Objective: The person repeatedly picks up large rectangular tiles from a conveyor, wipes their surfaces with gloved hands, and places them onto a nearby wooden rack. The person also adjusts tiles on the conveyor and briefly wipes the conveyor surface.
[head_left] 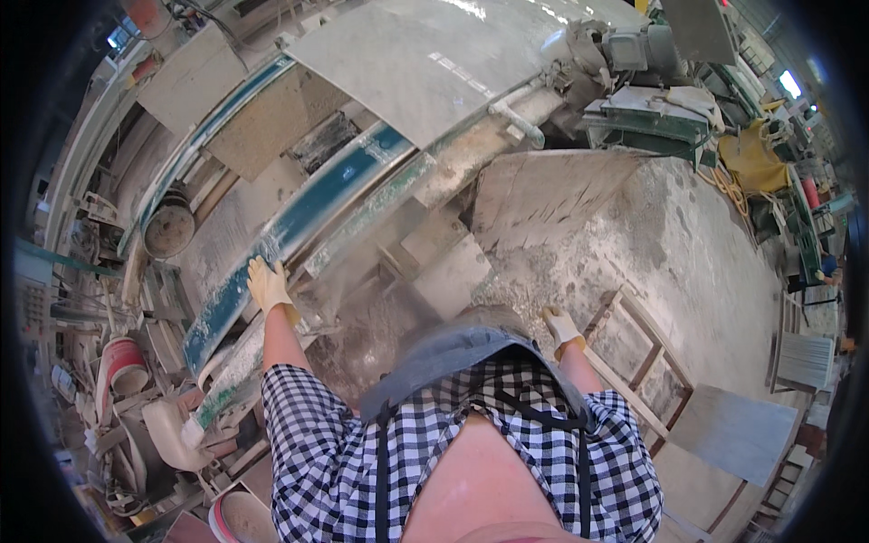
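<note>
My left hand [269,286], in a cream glove, lies on the dusty blue metal rail [312,204] of a machine. Its fingers are stretched out over the rail's edge and hold nothing. My right hand [563,328], gloved the same way, hangs low at my right side with its fingers loosely apart and nothing visible in them. Closest to it is a wooden frame [634,348] lying on the dusty floor. A blue-grey apron [434,366] covers my front. Beyond the rail, a large grey stone slab [407,68] rests flat on the machine.
A whitish beam [425,176] runs beside the blue rail. Buckets [127,366] and clutter crowd the left. A grey board [733,430] lies at the lower right. Machinery with a motor [643,50] stands at the far right, near a yellow cloth [753,158].
</note>
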The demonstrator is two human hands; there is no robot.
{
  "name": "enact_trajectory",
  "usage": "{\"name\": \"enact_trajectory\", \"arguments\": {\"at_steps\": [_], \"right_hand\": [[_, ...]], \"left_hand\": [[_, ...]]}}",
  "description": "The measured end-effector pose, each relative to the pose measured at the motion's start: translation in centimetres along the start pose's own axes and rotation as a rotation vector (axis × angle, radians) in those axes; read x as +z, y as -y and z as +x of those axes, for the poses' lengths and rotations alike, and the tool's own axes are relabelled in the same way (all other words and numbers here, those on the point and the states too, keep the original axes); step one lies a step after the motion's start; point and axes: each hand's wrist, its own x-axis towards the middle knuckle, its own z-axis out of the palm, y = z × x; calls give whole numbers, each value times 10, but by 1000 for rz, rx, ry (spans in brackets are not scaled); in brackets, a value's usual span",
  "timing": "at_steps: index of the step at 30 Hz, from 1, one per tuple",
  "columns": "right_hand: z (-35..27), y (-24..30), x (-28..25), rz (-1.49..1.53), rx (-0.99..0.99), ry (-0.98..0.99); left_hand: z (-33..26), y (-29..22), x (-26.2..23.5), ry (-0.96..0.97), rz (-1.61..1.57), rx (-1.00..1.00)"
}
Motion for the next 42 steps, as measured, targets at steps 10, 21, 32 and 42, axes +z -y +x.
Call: {"name": "enact_trajectory", "arguments": {"at_steps": [10, 21, 32, 42], "right_hand": [[-4, -2, 7, 178, 92, 58], [-4, 3, 7, 179, 33, 63], [-2, -8, 11, 78, 26, 34], [-37, 22, 6, 140, 67, 16]], "left_hand": [[-5, 2, -4, -17, 24, 26], [1, 7, 2, -13, 35, 14], [4, 14, 8, -22, 25, 20], [8, 28, 14, -76, -1, 69]]}}
